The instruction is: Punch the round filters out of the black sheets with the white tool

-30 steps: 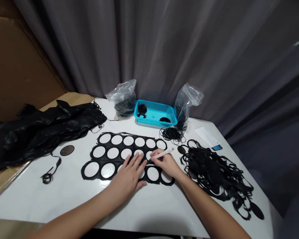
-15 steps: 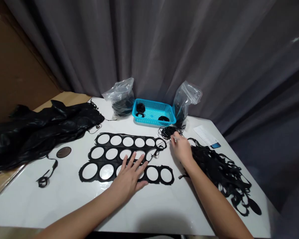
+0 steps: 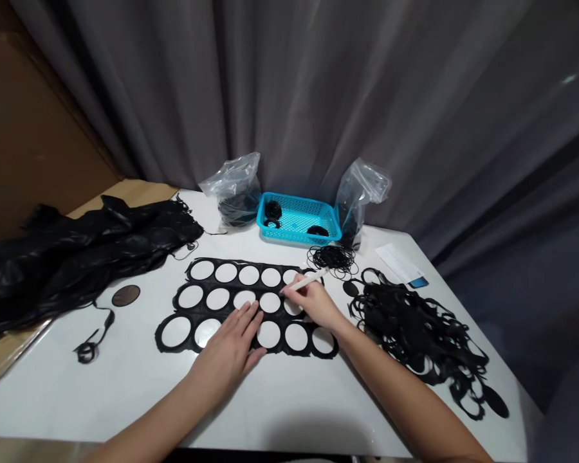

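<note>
Center of frame, on white table (image 3: pixel 280 405): black cutout sheet (image 3: pixel 232 299), three rows of round holes. Left hand (image 3: pixel 224 347) flat on sheet, fingers close together. Right hand (image 3: pixel 316 302) gripping white marker (image 3: pixel 309 280), tip at sheet. Black cutout scraps (image 3: pixel 415 337) lower right, black sheet pile (image 3: pixel 77 251) far left, blue basket (image 3: pixel 294 236) upper middle, grey curtain (image 3: pixel 294 83) behind.

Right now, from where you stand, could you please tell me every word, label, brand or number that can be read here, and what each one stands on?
Nothing can be read with certainty.
White paper slip: any print is too small to read.
Blue card: too small and blurred to read.
White pen in the right hand: no readable marking.
</note>
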Demonstrator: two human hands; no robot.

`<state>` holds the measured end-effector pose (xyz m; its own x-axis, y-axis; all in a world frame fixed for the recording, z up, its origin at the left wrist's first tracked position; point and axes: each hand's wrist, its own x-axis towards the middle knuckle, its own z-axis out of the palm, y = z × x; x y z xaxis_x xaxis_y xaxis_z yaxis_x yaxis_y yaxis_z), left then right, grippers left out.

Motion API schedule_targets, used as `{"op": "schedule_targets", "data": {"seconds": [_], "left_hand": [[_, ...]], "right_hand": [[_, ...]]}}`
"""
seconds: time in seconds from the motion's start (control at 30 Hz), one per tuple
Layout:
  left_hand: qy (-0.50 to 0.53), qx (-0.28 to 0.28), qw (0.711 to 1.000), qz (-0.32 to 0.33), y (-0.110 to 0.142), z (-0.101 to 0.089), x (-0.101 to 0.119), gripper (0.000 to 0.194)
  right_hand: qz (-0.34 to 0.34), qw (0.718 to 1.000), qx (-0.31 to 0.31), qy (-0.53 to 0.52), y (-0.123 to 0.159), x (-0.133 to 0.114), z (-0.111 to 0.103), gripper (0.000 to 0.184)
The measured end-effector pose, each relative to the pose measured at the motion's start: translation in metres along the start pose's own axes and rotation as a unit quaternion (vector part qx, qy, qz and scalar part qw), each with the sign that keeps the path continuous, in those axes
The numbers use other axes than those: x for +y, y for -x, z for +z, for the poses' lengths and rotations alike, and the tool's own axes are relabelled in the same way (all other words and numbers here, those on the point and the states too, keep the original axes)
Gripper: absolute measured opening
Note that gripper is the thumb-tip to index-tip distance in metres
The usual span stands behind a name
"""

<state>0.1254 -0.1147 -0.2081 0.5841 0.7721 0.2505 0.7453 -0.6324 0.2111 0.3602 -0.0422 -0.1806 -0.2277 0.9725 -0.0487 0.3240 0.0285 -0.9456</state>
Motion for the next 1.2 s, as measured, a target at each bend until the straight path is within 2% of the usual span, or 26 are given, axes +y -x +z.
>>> {"op": "schedule_targets", "data": {"seconds": [0.07, 0.17, 0.5, 0.8, 0.87, 1.03, 1.2], "left_hand": [[-0.014, -0.003, 1.000, -0.001, 0.005, 0.002, -0.001, 0.052], [-0.035, -0.009, 0.999, -0.012, 0.008, 0.003, 0.001, 0.052], [-0.031, 0.005, 0.999, -0.017, 0.009, 0.006, 0.002, 0.053], [-0.055, 0.001, 0.998, -0.036, 0.012, 0.008, 0.002, 0.058], [-0.054, -0.004, 0.998, -0.036, 0.012, 0.007, 0.002, 0.060], [-0.063, -0.011, 0.997, -0.037, 0.012, 0.007, 0.004, 0.061], [-0.057, -0.003, 0.998, -0.038, 0.013, 0.010, 0.003, 0.060]], "right_hand": [[-0.012, 0.999, -0.033, 0.016, 0.007, -0.001, 0.013, 0.022], [-0.027, 0.998, -0.048, 0.027, 0.013, -0.002, 0.024, 0.021], [-0.038, 0.994, -0.063, 0.075, 0.011, 0.000, 0.031, 0.016], [-0.170, 0.966, -0.059, 0.184, 0.025, -0.006, 0.041, 0.010], [-0.150, 0.973, -0.056, 0.164, 0.026, -0.006, 0.041, 0.010], [-0.046, 0.994, -0.053, 0.080, 0.022, -0.006, 0.035, 0.014], [-0.038, 0.996, -0.054, 0.066, 0.020, -0.006, 0.034, 0.013]]}}
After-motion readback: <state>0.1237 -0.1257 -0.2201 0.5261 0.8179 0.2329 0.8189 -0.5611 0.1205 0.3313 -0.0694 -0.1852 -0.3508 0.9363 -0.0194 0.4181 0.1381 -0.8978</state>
